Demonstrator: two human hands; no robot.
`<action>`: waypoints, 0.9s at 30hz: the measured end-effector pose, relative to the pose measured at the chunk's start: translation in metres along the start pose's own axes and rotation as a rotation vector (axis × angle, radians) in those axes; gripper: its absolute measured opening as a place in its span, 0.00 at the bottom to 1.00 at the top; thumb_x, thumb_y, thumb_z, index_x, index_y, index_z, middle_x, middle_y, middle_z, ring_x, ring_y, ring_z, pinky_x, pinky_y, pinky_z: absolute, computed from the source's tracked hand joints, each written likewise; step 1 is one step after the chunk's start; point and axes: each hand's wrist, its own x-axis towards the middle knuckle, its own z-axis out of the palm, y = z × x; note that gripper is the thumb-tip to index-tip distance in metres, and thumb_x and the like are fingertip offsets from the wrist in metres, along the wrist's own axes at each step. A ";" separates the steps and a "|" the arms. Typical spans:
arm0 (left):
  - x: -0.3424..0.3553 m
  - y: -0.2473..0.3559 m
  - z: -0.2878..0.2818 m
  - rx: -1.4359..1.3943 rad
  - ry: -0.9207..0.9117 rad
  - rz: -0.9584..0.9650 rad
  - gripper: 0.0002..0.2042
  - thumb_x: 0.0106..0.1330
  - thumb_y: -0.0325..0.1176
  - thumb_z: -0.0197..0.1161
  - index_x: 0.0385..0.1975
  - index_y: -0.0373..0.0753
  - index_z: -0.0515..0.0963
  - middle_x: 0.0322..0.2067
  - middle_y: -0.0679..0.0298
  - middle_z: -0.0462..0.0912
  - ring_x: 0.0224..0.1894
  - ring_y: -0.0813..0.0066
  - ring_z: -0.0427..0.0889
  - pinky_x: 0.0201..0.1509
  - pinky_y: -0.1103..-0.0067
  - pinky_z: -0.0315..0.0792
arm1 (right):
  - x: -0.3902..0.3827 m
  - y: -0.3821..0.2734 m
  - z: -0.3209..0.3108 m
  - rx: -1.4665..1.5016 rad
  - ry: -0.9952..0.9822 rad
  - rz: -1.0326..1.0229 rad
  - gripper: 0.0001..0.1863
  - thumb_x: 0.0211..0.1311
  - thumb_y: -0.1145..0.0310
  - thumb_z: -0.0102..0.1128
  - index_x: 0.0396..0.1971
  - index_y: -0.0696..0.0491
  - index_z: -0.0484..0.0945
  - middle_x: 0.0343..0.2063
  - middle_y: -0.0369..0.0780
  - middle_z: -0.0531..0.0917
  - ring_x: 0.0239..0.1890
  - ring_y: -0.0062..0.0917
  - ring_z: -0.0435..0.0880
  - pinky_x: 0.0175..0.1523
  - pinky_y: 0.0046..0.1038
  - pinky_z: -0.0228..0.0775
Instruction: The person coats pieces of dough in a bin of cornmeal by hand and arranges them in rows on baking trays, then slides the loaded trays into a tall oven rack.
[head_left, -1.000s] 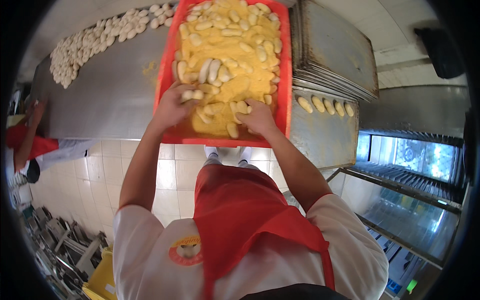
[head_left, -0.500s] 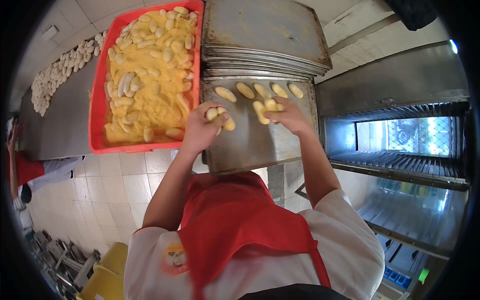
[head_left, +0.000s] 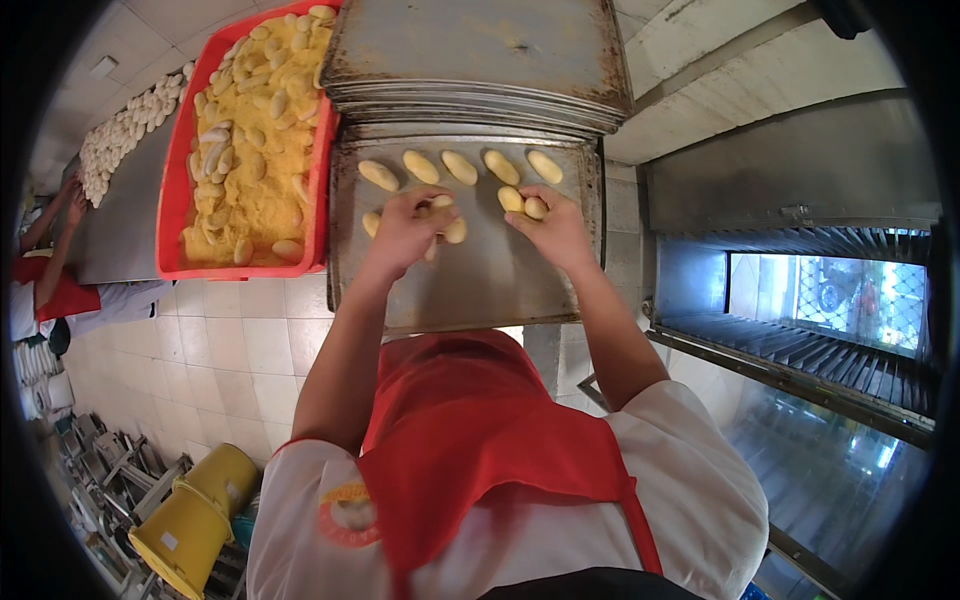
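A dark metal baking tray (head_left: 480, 295) lies in front of me, with a row of oval dough rolls (head_left: 460, 167) dusted in yellow meal along its far side. Another dough roll (head_left: 371, 223) rests on the tray just left of my left hand (head_left: 408, 232). That hand is closed around several coated dough rolls (head_left: 455, 231), partly hidden by its fingers. Over the right part of the tray, my right hand (head_left: 550, 235) grips two dough rolls (head_left: 523, 203) at its fingertips, close below the far row.
A red tub (head_left: 322, 190) of yellow meal and dough rolls stands left of the tray. Stacked trays (head_left: 480, 50) rise behind. Farther left, another person's hands (head_left: 74, 200) are beside a pile of pale dough (head_left: 125, 135). A metal rack cabinet (head_left: 780, 170) stands right.
The view has shifted, so tray and tub appear farther left. A dough roll now lies on the tray beside my left hand. At the far left, another person's arms reach toward the pale dough pile.
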 end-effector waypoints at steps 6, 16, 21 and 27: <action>0.032 -0.014 0.041 0.989 0.068 0.112 0.18 0.67 0.38 0.71 0.53 0.36 0.84 0.44 0.46 0.88 0.46 0.43 0.88 0.53 0.58 0.81 | -0.001 0.032 0.018 -0.256 0.014 -0.206 0.19 0.53 0.68 0.79 0.45 0.50 0.84 0.40 0.45 0.83 0.49 0.47 0.82 0.57 0.39 0.78; 0.023 0.017 0.072 1.203 0.070 0.315 0.13 0.72 0.41 0.66 0.46 0.38 0.84 0.54 0.55 0.83 0.49 0.51 0.88 0.52 0.59 0.82 | -0.004 0.071 -0.025 -0.183 0.221 -0.200 0.21 0.57 0.69 0.76 0.51 0.55 0.84 0.46 0.50 0.84 0.45 0.48 0.86 0.55 0.43 0.79; 0.047 -0.002 0.108 1.369 -0.223 0.309 0.12 0.71 0.38 0.67 0.47 0.40 0.86 0.56 0.59 0.81 0.47 0.55 0.89 0.51 0.60 0.83 | -0.007 0.074 -0.022 -0.343 0.311 -0.283 0.21 0.55 0.68 0.78 0.50 0.54 0.86 0.44 0.49 0.85 0.43 0.48 0.85 0.53 0.42 0.79; -0.005 0.034 0.011 0.343 -0.075 0.164 0.13 0.76 0.35 0.63 0.56 0.41 0.83 0.50 0.63 0.83 0.41 0.71 0.85 0.44 0.75 0.79 | -0.011 0.087 -0.005 -0.334 0.330 -0.244 0.19 0.56 0.64 0.80 0.44 0.57 0.88 0.39 0.48 0.87 0.43 0.47 0.87 0.49 0.41 0.80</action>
